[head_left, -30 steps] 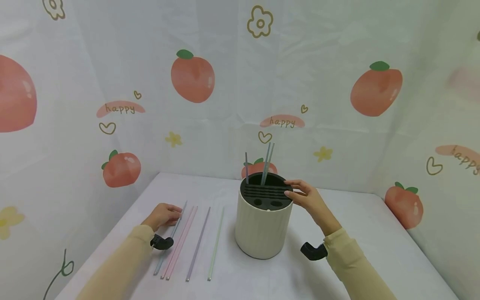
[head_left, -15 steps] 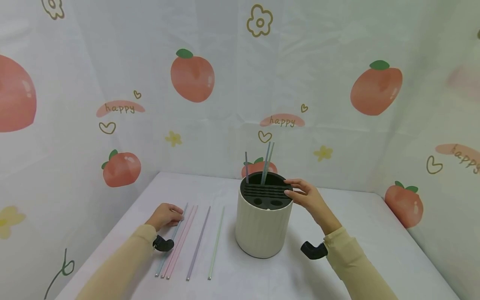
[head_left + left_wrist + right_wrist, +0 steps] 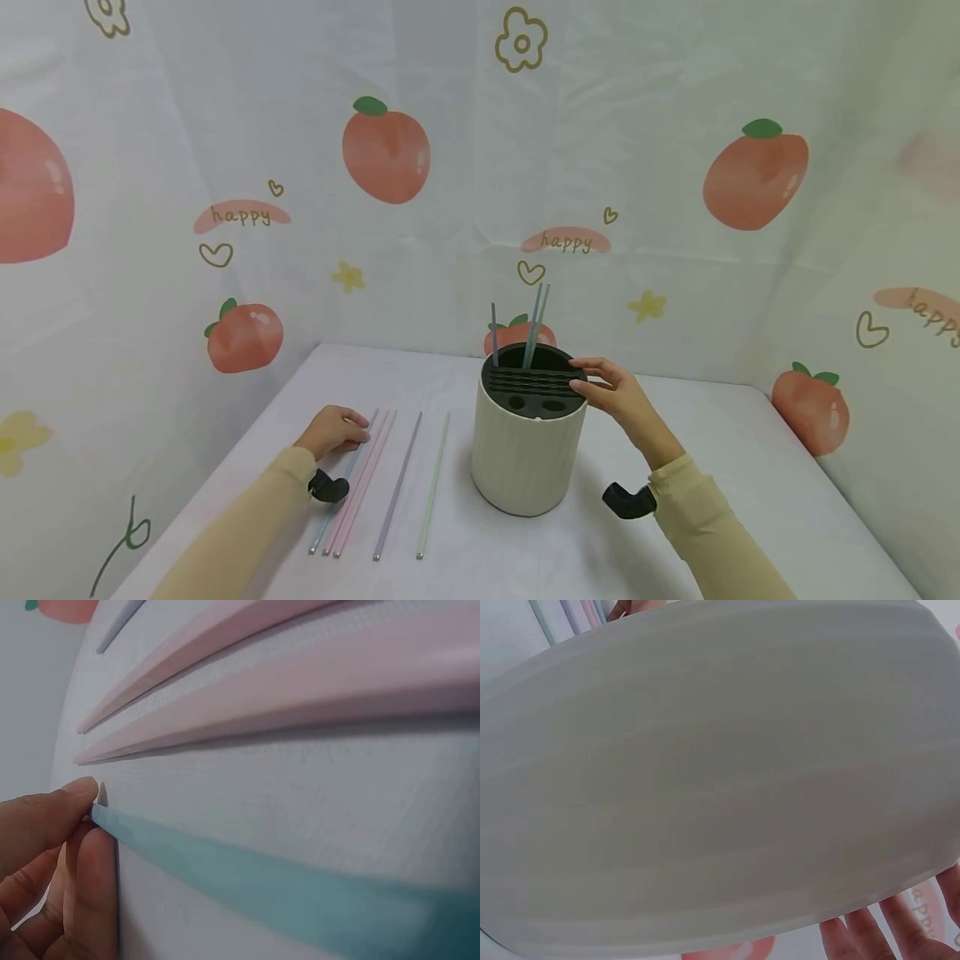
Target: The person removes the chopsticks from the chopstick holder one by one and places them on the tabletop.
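Observation:
My left hand (image 3: pixel 333 432) pinches the far end of a blue chopstick (image 3: pixel 326 527) between thumb and fingers. In the left wrist view the thumb lies over the tip of this blue chopstick (image 3: pixel 247 871), with curled fingers beneath. Two pink chopsticks (image 3: pixel 358 500) lie just to its right, followed by a purple chopstick (image 3: pixel 397 492) and a green chopstick (image 3: pixel 432 492). My right hand (image 3: pixel 618 396) holds the rim of a cream utensil holder (image 3: pixel 525 462) at its right side. The right wrist view shows fingers (image 3: pixel 907 926) along the holder's edge.
The holder's black slotted insert (image 3: pixel 534 383) has slots and two round holes. One purple chopstick (image 3: pixel 494 333) and a pair of blue and green chopsticks (image 3: pixel 534 329) stand in its rear opening. A fruit-printed curtain (image 3: pixel 450 275) stands behind the white table (image 3: pixel 675 542).
My left hand has shifted slightly right along the blue chopstick, and the chopstick's far end has moved a little. My right hand and the holder stay in place.

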Demonstrator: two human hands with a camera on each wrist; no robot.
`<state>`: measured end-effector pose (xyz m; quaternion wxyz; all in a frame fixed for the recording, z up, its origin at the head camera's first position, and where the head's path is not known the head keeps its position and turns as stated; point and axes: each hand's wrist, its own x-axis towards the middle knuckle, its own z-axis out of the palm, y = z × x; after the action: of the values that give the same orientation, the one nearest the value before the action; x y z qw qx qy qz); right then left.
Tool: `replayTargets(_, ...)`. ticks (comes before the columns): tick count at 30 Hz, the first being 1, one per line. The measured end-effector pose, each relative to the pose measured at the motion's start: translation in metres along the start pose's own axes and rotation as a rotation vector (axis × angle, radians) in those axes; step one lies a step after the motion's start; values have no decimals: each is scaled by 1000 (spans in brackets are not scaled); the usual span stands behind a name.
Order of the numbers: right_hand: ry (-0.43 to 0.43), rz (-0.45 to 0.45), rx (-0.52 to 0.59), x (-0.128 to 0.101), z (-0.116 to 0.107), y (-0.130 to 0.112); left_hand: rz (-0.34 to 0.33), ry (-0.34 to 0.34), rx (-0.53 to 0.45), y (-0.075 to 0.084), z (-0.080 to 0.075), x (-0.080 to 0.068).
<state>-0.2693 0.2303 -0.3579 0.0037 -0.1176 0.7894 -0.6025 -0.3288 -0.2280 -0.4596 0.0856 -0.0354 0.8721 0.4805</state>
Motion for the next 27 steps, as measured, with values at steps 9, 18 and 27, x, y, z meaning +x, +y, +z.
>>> replayTargets(9,0,5,9,0,0,0,-6,-14,-51,1,-5,1)
replayTargets(18,7,-3,3,-2,0,-2,202,-63,-202,71,-9,-2)
replayTargets(27,10,-6,16,-2,1,-3,517,-74,-420,173,8,-27)
